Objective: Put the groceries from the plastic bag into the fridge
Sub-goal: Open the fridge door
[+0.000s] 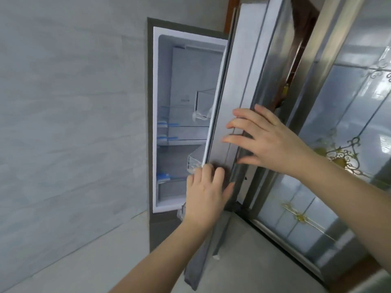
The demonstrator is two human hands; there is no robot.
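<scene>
at fridge door [239, 85] edge | left hand [206, 195] fingers grasping it | right hand [264, 140] fingers flat, released

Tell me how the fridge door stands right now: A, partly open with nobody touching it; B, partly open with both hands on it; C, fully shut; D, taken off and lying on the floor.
B: the fridge door stands ajar so the shelves show, with the left hand curled round its edge and the right hand flat on its outer face.
</scene>
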